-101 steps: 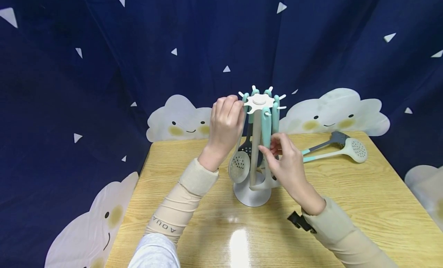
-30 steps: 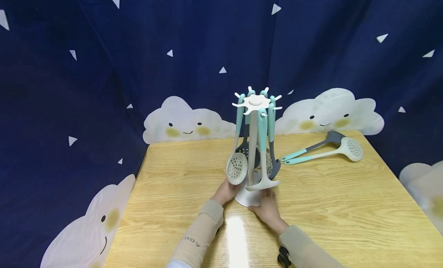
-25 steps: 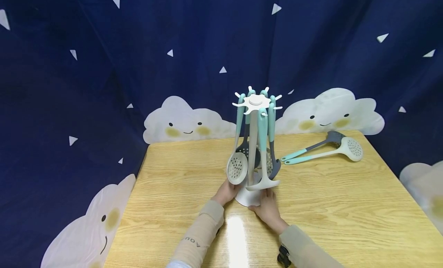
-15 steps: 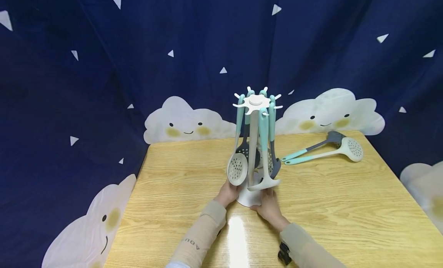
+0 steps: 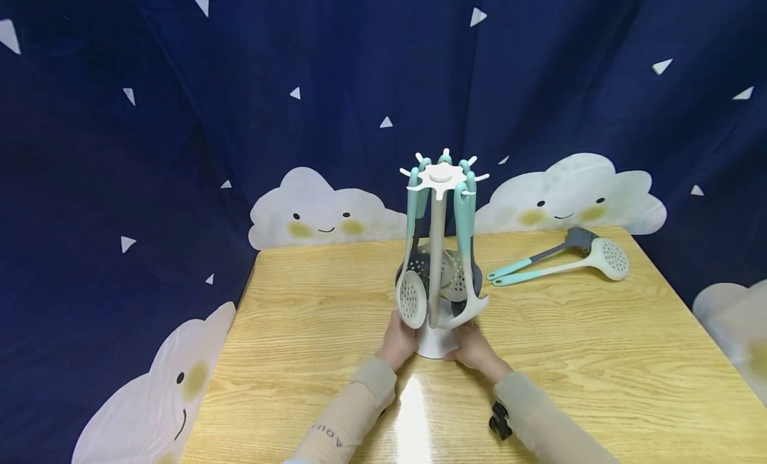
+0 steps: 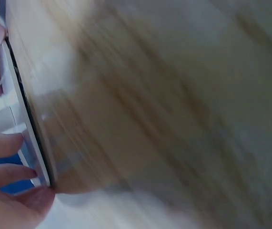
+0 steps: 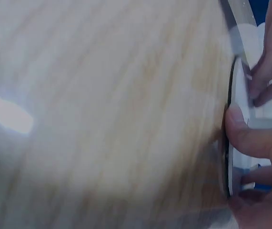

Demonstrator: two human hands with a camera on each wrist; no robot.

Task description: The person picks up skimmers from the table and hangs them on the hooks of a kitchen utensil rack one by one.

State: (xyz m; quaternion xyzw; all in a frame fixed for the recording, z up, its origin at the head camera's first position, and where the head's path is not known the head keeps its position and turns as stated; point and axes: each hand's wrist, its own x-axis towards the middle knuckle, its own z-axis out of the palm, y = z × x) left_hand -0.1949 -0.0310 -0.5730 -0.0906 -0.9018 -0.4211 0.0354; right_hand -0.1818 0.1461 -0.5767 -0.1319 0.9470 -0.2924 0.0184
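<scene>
A white utensil rack (image 5: 437,251) with a hooked top stands upright on the table, several mint-handled utensils hanging round its pole. At the front left hangs a pale slotted spoon (image 5: 411,299), and a pale ladle (image 5: 475,307) hangs at the front right. My left hand (image 5: 399,339) grips the left side of the round base (image 5: 436,346). On its right side my right hand (image 5: 477,349) holds the base too, partly hidden below the ladle. Both wrist views show thumb and fingers at the thin base rim (image 6: 25,107), close to the tabletop.
To the right of the rack lie a pale perforated skimmer (image 5: 612,258) and a dark grey utensil (image 5: 578,237), handles toward the rack. A dark blue curtain (image 5: 335,64) with cloud prints stands behind the wooden table (image 5: 317,291).
Both hands have gone from the rack's top and the ladle handle down to the base. Lately the rack has turned in place; the ladle has swung right, and both hands have shifted slightly right.
</scene>
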